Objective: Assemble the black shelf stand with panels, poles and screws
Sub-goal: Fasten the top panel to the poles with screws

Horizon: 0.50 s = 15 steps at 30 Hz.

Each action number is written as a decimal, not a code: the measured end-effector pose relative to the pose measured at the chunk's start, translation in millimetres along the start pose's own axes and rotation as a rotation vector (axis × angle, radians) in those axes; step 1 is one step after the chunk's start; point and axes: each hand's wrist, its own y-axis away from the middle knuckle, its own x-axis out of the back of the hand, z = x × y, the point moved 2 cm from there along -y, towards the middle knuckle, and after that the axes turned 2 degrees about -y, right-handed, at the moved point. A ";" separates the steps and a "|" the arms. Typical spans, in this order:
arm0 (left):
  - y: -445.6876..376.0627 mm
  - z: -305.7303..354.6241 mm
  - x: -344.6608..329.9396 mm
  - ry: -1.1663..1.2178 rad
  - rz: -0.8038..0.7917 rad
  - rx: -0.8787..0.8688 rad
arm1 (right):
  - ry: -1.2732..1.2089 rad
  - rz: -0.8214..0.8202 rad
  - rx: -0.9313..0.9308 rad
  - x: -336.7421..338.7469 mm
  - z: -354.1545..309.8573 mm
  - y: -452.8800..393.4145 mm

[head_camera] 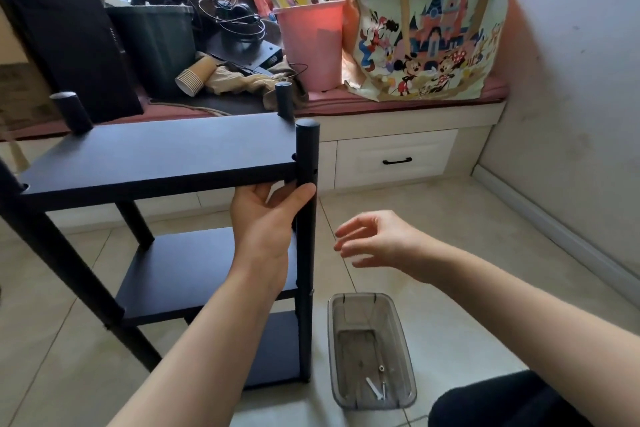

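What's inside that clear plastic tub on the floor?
The clear tub holds a few small metal parts at its near end: what look like screws and a short pale stick-like piece. The rest of its bottom is bare. Nothing covers it.

Soft daylight enters from a window at the top of the frame, behind the clutter on the window seat [398, 107]. It makes the pink bucket [311, 45] glow and leaves a warm pink cast on the white wall [571, 62] to the right. The tiled floor [433, 225] is evenly bright with only faint shadows. The black shelf stand [156, 156] reads as dark and low in detail. Wide-angle distortion bends lines near the edges. The right hand [374, 239] is slightly motion-blurred; overall sharpness is moderate.
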 end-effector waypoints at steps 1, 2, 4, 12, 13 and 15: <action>0.1 0.1 0.0 0.013 0.000 0.003 | 0.096 -0.034 -0.069 0.2 15.8 -4.7; -0.1 -0.3 0.2 0.019 0.000 0.002 | 0.192 -0.074 -0.139 -0.7 33.3 -10.2; -0.2 -0.8 0.2 0.021 -0.007 0.007 | 0.385 -0.137 -0.273 -5.9 70.8 -22.0; -5.5 -3.3 2.8 0.025 -0.024 0.002 | 0.623 -0.108 -0.592 -38.0 217.5 -55.4; -5.6 -4.3 2.9 0.020 -0.027 0.000 | 0.624 -0.109 -0.629 -42.9 231.3 -56.2; -7.2 -4.1 2.2 0.048 -0.048 -0.001 | 0.688 -0.151 -0.666 -51.1 255.5 -58.9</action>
